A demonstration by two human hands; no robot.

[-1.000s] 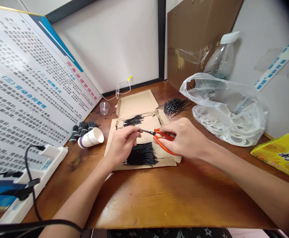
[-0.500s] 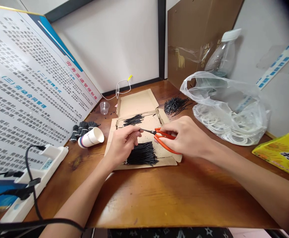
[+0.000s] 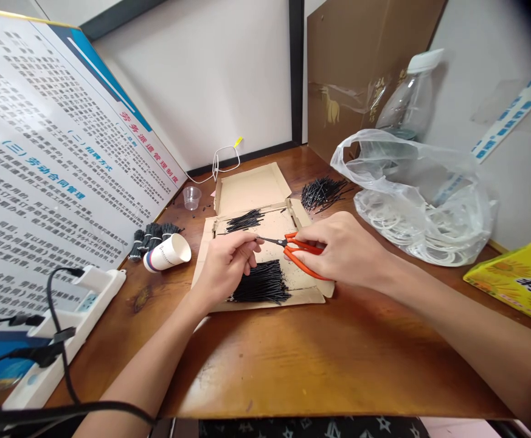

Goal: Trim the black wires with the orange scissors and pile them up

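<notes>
My right hand (image 3: 338, 249) grips a pair of scissors (image 3: 305, 255) by its orange handles, with the dark blades pointing left. The blade tips reach the fingertips of my left hand (image 3: 229, 263), which is closed in a pinch. Whatever lies between those fingers is too small and hidden to make out. Beneath both hands is an opened cardboard box (image 3: 308, 296). On it, a dense row of short black wires (image 3: 265, 283) lies partly under my left hand. Farther back on the cardboard is a smaller bunch of black wires (image 3: 246, 220).
A loose pile of black wires (image 3: 322, 193) lies right of the box. To the left are tied wire bundles (image 3: 153, 236), a tipped paper cup (image 3: 168, 253), a clear cup (image 3: 192, 198) and a power strip (image 3: 71, 331). A plastic bag (image 3: 423, 213) and a yellow packet (image 3: 518, 280) occupy the right.
Both hands stay almost in place, and the scissors remain at my left fingertips. The orange handles appear slightly closer together than before.
</notes>
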